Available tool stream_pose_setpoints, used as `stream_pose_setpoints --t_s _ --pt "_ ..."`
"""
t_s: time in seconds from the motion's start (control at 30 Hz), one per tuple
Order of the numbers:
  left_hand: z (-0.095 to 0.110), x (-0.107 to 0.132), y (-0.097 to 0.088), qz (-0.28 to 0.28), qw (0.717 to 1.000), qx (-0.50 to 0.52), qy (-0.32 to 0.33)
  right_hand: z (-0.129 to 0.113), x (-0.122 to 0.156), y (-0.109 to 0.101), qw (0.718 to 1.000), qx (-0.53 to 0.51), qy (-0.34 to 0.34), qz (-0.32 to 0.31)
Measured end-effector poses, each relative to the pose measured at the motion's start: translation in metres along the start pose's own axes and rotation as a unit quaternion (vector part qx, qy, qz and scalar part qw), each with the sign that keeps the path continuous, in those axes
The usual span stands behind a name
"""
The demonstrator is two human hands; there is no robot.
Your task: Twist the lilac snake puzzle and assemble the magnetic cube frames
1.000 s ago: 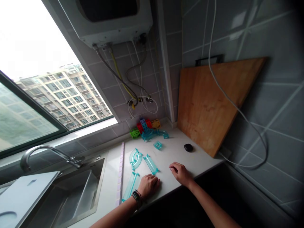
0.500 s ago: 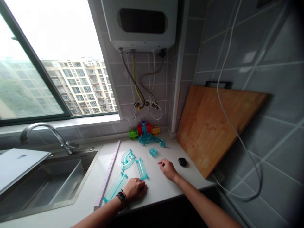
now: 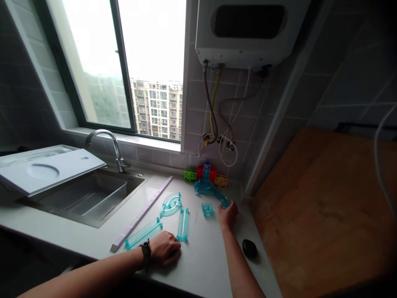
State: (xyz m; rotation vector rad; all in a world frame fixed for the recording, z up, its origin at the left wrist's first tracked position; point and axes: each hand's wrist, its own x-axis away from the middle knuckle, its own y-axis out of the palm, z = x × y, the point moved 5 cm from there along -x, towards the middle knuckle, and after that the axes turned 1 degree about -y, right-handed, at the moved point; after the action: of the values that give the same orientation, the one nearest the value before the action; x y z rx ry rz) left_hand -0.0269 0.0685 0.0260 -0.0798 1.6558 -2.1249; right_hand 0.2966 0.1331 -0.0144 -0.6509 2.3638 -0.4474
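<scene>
My right hand [image 3: 228,214] has its fingers around the near end of a translucent teal curved track piece [image 3: 223,199]. That piece adjoins more teal curved track [image 3: 203,187] in front of the coloured blocks. My left hand [image 3: 166,247], with a dark watch at the wrist, rests curled on the counter near its front edge; nothing shows in it. Close by lie a short straight teal track [image 3: 182,225] and a longer straight track [image 3: 144,234]. Beyond them are curved teal pieces [image 3: 171,204]. A small square teal piece [image 3: 207,210] sits left of my right hand.
Green [image 3: 190,174], red, blue and orange [image 3: 221,181] blocks stand against the back wall. A pale lilac strip [image 3: 142,213] separates the pieces from the sink [image 3: 93,221]. A black rounded object [image 3: 249,249] lies right of my forearm. A wooden board [image 3: 335,215] leans at right.
My right hand has moved forward from the counter to the curved track's end and closed on it. My left hand stays curled on the counter. The view has turned left.
</scene>
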Motion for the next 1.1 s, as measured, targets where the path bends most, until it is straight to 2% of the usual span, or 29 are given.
stream_pose_setpoints --t_s 0.13,0.3,0.47,0.6,0.7,0.83,0.97,1.1 --pt "0.000 0.000 0.001 0.006 1.000 0.000 0.002 0.008 -0.004 0.009 0.999 0.025 -0.002 -0.028" --pt "-0.001 0.001 0.007 0.027 0.999 -0.021 0.015 0.004 -0.001 0.009 0.997 0.046 -0.004 -0.058" --pt "-0.002 0.002 0.012 0.041 0.997 -0.060 0.020 -0.003 0.002 -0.002 0.997 0.028 -0.006 -0.072" --pt "-0.003 0.004 0.013 0.050 0.995 -0.078 0.021 -0.011 0.007 -0.020 0.998 -0.025 -0.007 -0.049" --pt "-0.002 0.005 0.013 0.061 0.994 -0.084 0.023 -0.021 0.027 -0.042 0.996 -0.082 -0.013 -0.013" --pt "-0.002 0.008 0.012 0.090 0.993 -0.079 0.015 -0.034 0.078 -0.073 0.986 -0.166 -0.018 -0.001" --pt "-0.007 0.014 0.004 0.148 0.987 -0.053 -0.040 -0.047 0.120 -0.086 0.969 -0.232 -0.021 -0.084" --pt "-0.021 0.022 -0.014 0.229 0.964 -0.010 -0.139 -0.052 0.130 -0.086 0.952 -0.264 -0.001 -0.156"
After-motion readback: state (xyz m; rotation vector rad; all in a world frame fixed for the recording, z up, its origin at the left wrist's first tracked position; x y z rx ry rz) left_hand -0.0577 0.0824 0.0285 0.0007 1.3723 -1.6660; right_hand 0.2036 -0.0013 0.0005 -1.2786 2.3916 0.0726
